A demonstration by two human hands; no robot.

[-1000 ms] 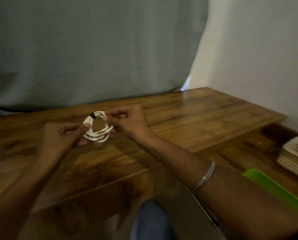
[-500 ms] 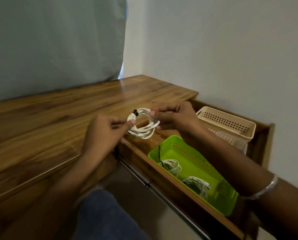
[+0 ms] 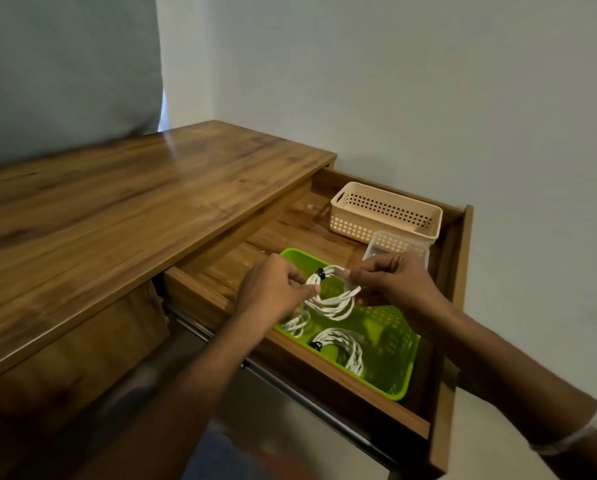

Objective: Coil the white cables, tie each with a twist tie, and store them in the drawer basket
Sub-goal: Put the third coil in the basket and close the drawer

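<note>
- Surface [image 3: 124, 209] lies to the left, bare polished wood, and plays no part in this step.
- Drawer [image 3: 449, 306] stands pulled out beside it, with a green basket [image 3: 394, 379] at its near end.
- Left hand [image 3: 273, 289] pinches the left rim of the coil [image 3: 331, 299] between thumb and fingertips.
- Coil hangs in the air between both hands, just above the basket's far half; several white loops are bunched by a black tie [image 3: 320, 273] at the top.
- Handling, as a judgement: the coil looks very light and soft, so the loops will sag and spring apart where nothing binds them. The tie is the only firm spot; a hold at or beside it keeps the bundle together. The smooth jacket may slip, so a pinch across all the strands is safer than one on a single loop.
- Right hand [image 3: 394, 282] pinches the upper right rim near the tie, with the other fingers curled below.
- Two tied coils [image 3: 342, 348] already lie in the basket; the free room is toward its right half.
- Beige basket [image 3: 387, 216] and a clear box [image 3: 394, 251] sit further back in the drawer, apart from the coil.
</note>
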